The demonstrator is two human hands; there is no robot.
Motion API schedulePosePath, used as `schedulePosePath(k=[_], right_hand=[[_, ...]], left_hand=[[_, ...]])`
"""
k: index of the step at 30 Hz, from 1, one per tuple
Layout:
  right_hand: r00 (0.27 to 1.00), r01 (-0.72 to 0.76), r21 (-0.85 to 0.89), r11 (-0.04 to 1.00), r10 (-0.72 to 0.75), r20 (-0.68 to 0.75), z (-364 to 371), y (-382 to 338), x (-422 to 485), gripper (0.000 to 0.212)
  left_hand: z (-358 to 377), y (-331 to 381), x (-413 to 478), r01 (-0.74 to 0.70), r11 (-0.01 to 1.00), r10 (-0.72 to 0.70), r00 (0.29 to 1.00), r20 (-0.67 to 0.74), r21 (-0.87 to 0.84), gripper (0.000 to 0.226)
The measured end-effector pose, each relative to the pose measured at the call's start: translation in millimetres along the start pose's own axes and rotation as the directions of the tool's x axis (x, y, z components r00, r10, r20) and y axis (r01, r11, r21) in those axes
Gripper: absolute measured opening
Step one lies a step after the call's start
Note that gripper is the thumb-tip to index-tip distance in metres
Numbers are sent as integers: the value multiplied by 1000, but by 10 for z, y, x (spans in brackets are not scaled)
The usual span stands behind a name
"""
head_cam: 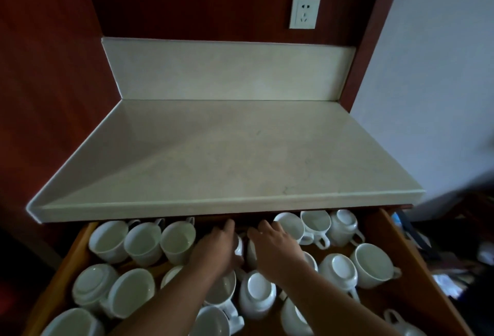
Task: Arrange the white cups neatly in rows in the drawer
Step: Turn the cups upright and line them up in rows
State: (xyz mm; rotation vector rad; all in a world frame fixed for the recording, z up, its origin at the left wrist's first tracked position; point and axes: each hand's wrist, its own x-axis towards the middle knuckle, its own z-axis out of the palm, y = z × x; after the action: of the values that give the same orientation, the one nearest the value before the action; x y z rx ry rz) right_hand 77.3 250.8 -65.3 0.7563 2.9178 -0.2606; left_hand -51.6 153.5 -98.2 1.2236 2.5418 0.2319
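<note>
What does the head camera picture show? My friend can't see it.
A left hand and a right hand reach into an open wooden drawer of white cups, under a pale countertop. Three cups sit in a row at back left; the rest are jumbled, some upside down.

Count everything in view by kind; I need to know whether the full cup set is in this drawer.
White cups: 20 at least partly visible; the arms may hide more
Hands: 2 (left hand, right hand)
Wall socket: 1
Total: 23
</note>
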Motion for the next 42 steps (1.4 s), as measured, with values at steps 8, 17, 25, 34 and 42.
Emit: schedulePosePath(k=[8,17,25,34,42], right_hand=[[995,55,-69,996,-48,91,37,70,-72,52],[987,-16,-164,986,42,157,137,3,32,37],[983,-68,-147,987,92,158,101,-130,55,52],[969,-244,202,948,232,84,-201,-5,-27,68],[856,-461,872,164,343,388,-239,97,-141,43]], left_hand=[[-34,90,-175,48,996,-47,999,22,-81,67],[-447,34,-535,164,864,-217,974,-60,-475,63],[-552,-239,-777,273,412,-375,920,111,-869,48],[-625,-403,-1003,342,-196,-236,893,382,-919,27],[-529,-538,-989,341,-395,-60,917,395,-853,51]])
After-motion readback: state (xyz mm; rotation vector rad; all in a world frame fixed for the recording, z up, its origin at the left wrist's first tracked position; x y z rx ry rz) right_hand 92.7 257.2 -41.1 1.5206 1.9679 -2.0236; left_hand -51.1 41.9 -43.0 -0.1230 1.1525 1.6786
